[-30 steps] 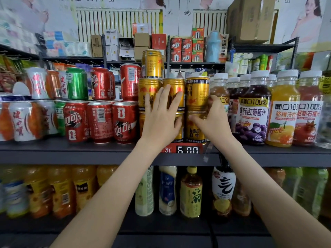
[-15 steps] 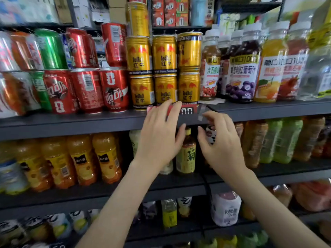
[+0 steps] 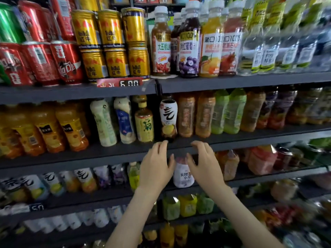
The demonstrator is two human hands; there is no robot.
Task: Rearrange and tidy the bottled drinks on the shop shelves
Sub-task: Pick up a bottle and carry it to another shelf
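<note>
Between the left hand (image 3: pixel 157 169) and the right hand (image 3: pixel 206 167) stands a white bottle (image 3: pixel 183 176) with a pink cap, upright on its shelf, long axis vertical, cap up; its opaque wall hides what it holds. Both hands are released, fingers spread and lightly curved, grasping nothing; their fingertips (image 3: pixel 163 142) reach the front edge of the middle shelf (image 3: pixel 107 153), and whether they touch it I cannot tell. Just above the left hand's fingertips a dark bottle (image 3: pixel 168 119) with a white calligraphy label and a lemon picture stands upright, dark liquid showing at its base. To that hand's upper left come a yellow-labelled bottle (image 3: pixel 144 126) of amber drink, a white-and-blue bottle (image 3: pixel 124 120) and a pale green bottle (image 3: pixel 103 122), then orange juice bottles (image 3: pixel 71 126) further left, all cap up. Above the right hand stand amber bottles (image 3: pixel 186 115), with green bottles (image 3: pixel 227 111) beyond to the right. Far above both hands, gold cans (image 3: pixel 114 63) are stacked two high beside white-capped bottles (image 3: pixel 189 47) of juice
</note>
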